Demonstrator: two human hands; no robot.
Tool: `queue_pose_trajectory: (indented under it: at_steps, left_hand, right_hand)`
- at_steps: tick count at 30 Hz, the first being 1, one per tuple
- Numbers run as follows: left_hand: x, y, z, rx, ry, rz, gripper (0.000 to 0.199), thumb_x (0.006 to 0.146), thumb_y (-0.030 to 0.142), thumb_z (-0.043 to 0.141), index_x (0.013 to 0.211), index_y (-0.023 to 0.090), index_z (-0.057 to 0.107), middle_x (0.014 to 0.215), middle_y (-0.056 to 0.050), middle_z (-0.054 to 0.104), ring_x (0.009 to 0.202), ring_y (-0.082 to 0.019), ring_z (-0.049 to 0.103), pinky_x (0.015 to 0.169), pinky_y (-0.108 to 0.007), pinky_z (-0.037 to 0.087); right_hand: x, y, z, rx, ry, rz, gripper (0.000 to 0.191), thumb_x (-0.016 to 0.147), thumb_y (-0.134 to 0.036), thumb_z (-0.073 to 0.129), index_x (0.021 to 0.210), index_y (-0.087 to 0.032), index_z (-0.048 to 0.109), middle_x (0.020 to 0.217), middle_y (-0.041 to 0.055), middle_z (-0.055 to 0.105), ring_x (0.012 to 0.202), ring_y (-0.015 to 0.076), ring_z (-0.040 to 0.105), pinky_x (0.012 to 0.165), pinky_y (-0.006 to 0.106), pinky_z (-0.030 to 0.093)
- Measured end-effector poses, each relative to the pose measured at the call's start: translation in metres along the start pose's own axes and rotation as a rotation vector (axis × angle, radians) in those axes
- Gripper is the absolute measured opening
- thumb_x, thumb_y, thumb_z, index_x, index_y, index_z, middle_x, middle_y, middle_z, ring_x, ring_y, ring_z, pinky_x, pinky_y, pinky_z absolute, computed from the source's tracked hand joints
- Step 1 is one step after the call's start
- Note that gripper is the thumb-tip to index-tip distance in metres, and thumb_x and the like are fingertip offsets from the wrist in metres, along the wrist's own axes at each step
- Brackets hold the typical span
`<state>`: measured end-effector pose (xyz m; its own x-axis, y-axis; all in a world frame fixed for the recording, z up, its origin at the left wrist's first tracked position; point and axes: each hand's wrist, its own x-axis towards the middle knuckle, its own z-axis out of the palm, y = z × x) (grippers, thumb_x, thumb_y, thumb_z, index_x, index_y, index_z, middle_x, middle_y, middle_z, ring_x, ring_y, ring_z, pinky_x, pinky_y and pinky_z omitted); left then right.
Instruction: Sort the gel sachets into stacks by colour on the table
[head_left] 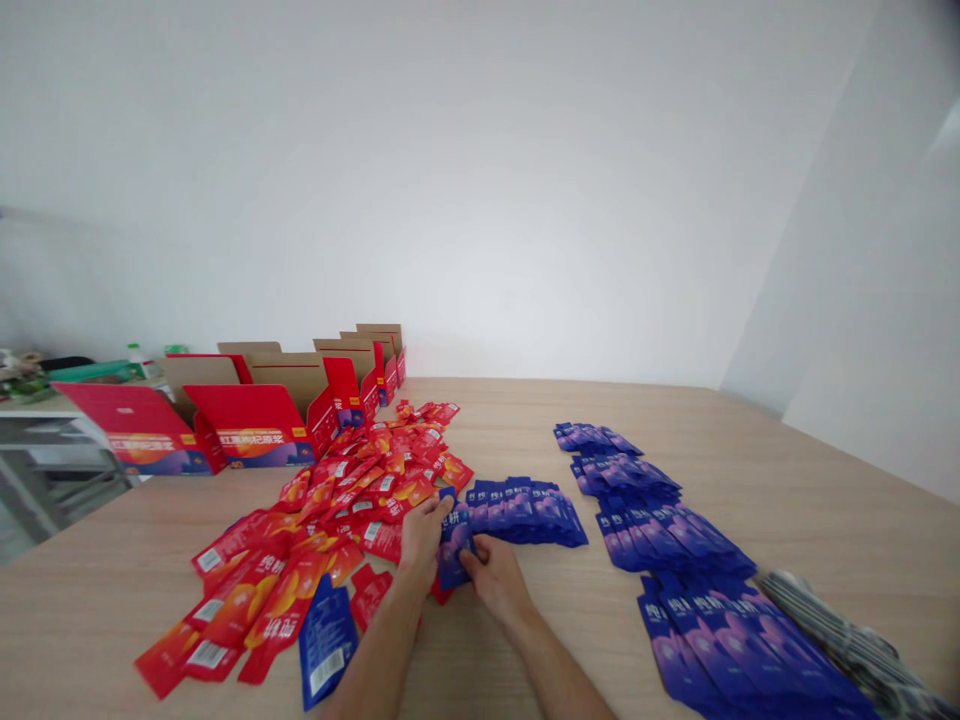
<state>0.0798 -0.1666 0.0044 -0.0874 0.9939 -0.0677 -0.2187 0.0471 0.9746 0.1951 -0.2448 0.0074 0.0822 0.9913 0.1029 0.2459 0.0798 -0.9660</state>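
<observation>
Between my two hands is a blue sachet (453,550) with white lettering, standing tilted above the table. My left hand (421,535) grips it near its top left edge, and my right hand (495,575) pinches its lower right side. Just beyond, to the right, lies a fanned row of blue sachets (521,508). A heap of red sachets (375,480) spreads to the left of my hands. One loose blue sachet (327,640) lies face down beside my left forearm, its barcode showing.
Open red cartons (262,430) line the table's left side. More overlapping blue sachets lie in groups on the right, the nearest group (735,640) beside a tied grey-striped bundle (840,635). A white wall (525,200) stands behind the wooden table (525,400).
</observation>
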Motion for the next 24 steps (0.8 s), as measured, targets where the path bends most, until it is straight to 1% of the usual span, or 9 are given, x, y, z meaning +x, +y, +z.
queue_pose_trajectory:
  at_steps: [3,6,8,11,14,17,18,21,24]
  left_hand:
    - [-0.004,0.001,-0.002,-0.010,-0.080,-0.026,0.044,0.066,0.055,0.073,0.081,0.013,0.069,0.066,-0.001,0.066,0.058,-0.015,0.060,0.055,-0.026,0.048]
    - [-0.010,0.001,-0.006,0.092,-0.167,-0.052,0.038,0.067,0.046,0.073,0.089,0.015,0.070,0.073,-0.002,0.069,0.060,-0.015,0.063,0.056,-0.025,0.049]
    - [-0.015,0.000,-0.007,0.157,-0.211,-0.053,0.039,0.063,0.039,0.075,0.093,0.015,0.068,0.072,-0.001,0.070,0.059,-0.015,0.063,0.055,-0.024,0.048]
    - [-0.018,-0.002,0.000,0.206,-0.160,0.010,0.045,0.061,0.036,0.078,0.098,0.014,0.064,0.068,-0.001,0.068,0.060,-0.016,0.064,0.056,-0.025,0.048]
    - [-0.015,-0.003,0.018,0.239,-0.110,0.120,0.047,0.065,0.039,0.077,0.102,0.014,0.063,0.074,-0.004,0.071,0.069,-0.018,0.067,0.063,-0.027,0.051]
    - [-0.009,-0.003,0.045,0.341,-0.161,0.236,0.036,0.074,0.036,0.070,0.101,0.013,0.066,0.090,-0.009,0.073,0.085,-0.021,0.069,0.077,-0.029,0.053]
    - [-0.008,-0.003,0.055,0.397,-0.195,0.247,0.032,0.077,0.033,0.066,0.103,0.013,0.068,0.095,-0.009,0.074,0.089,-0.020,0.069,0.081,-0.029,0.052]
    - [-0.009,-0.002,0.082,0.606,-0.275,0.304,0.036,0.078,0.022,0.059,0.113,0.016,0.068,0.113,-0.009,0.071,0.103,-0.020,0.065,0.094,-0.030,0.048]
    - [-0.013,-0.004,0.099,0.817,-0.373,0.371,0.052,0.076,0.019,0.057,0.128,0.017,0.062,0.131,-0.011,0.062,0.124,-0.023,0.054,0.109,-0.032,0.037]
  right_hand:
    - [0.003,0.005,-0.003,-0.001,0.047,0.025,0.025,0.078,-0.040,0.059,0.064,-0.019,0.055,0.054,-0.0041,0.051,0.053,0.0126,0.047,0.051,0.022,0.034]
    - [0.007,0.013,-0.006,0.012,0.088,0.016,0.028,0.081,-0.044,0.057,0.070,-0.019,0.058,0.057,-0.0032,0.054,0.052,0.0128,0.048,0.049,0.023,0.036]
    - [0.010,0.017,-0.008,0.003,0.107,0.002,0.029,0.083,-0.046,0.056,0.079,-0.018,0.063,0.062,-0.0010,0.060,0.055,0.0148,0.053,0.052,0.024,0.040]
    - [0.013,0.018,-0.014,-0.032,0.214,-0.010,0.040,0.084,-0.046,0.055,0.106,-0.015,0.065,0.085,0.0066,0.070,0.071,0.0201,0.064,0.064,0.029,0.050]
    - [0.016,0.015,-0.026,-0.139,0.369,-0.044,0.055,0.083,-0.042,0.055,0.128,-0.011,0.055,0.115,0.0153,0.067,0.095,0.0245,0.067,0.083,0.034,0.053]
    - [0.018,0.013,-0.045,-0.327,0.442,-0.153,0.051,0.081,-0.028,0.053,0.128,-0.010,0.058,0.127,0.0170,0.062,0.115,0.0267,0.059,0.099,0.038,0.048]
    - [0.019,0.014,-0.052,-0.387,0.451,-0.185,0.050,0.078,-0.023,0.051,0.126,-0.010,0.061,0.130,0.0165,0.060,0.121,0.0266,0.056,0.104,0.038,0.045]
    - [0.023,0.021,-0.071,-0.559,0.464,-0.201,0.053,0.073,-0.012,0.048,0.123,-0.010,0.065,0.135,0.0152,0.057,0.127,0.0270,0.051,0.112,0.038,0.037]
    - [0.028,0.032,-0.085,-0.694,0.475,-0.157,0.048,0.078,-0.012,0.047,0.122,-0.008,0.067,0.133,0.0166,0.059,0.123,0.0290,0.052,0.110,0.039,0.038]
